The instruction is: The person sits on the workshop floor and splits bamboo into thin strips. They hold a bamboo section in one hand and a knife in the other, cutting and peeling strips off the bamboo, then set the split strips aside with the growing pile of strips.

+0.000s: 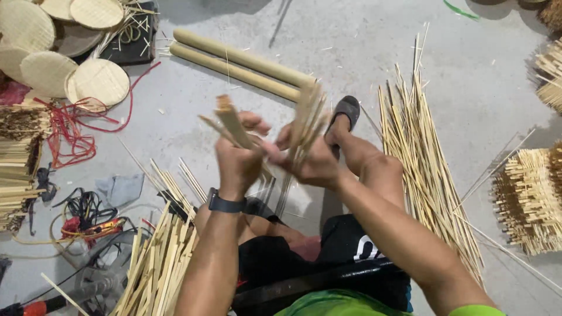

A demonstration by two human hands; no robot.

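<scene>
My left hand (pixel 237 159), with a dark watch on the wrist, is closed on a small bunch of flat bamboo strips (pixel 231 124) that tilts up and to the left. My right hand (pixel 310 161) grips a second bunch of bamboo strips (pixel 307 120) that stands nearly upright. The two hands are close together in front of me, thumbs almost touching, above my bent legs. The strips' lower ends poke out below the hands.
Two thick bamboo poles (pixel 240 63) lie on the concrete floor ahead. A long heap of thin splints (pixel 421 164) lies right, another pile (pixel 158 257) lower left. Round woven discs (pixel 96 81) and red cord (pixel 76 129) sit upper left; stacked woven pieces (pixel 530 196) right. My sandalled foot (pixel 345 114) rests ahead.
</scene>
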